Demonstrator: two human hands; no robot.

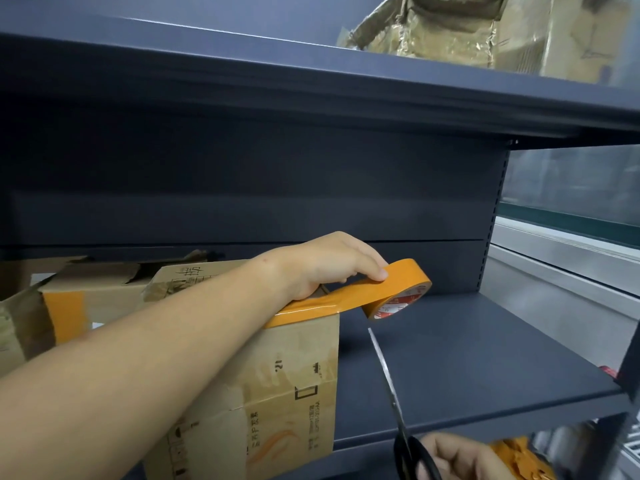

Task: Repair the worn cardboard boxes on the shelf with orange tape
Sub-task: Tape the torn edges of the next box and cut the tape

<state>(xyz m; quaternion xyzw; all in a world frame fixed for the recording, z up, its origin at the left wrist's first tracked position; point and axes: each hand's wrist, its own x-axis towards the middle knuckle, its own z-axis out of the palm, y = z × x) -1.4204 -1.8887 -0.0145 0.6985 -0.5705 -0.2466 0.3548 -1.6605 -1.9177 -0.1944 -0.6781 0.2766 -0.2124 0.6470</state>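
Left hand (329,265) reaches across over the cardboard box (277,386) on the shelf (485,358), fingers curled over the orange tape roll (398,292). The roll is held just past the box's right edge, so the drawn strip (311,306) runs taut from the box top out to the roll. Judged: this leaves a free span beyond the edge for a cut.

Forearm extended, wrist low against the box top, likely pinning the laid strip.

Right hand (460,459), below and right of the left, grips the black handles of the scissors (391,393); blades together, tip pointing up toward the span, not yet touching it.

A 2nd box (86,299), left of the left forearm, already carries an orange patch.
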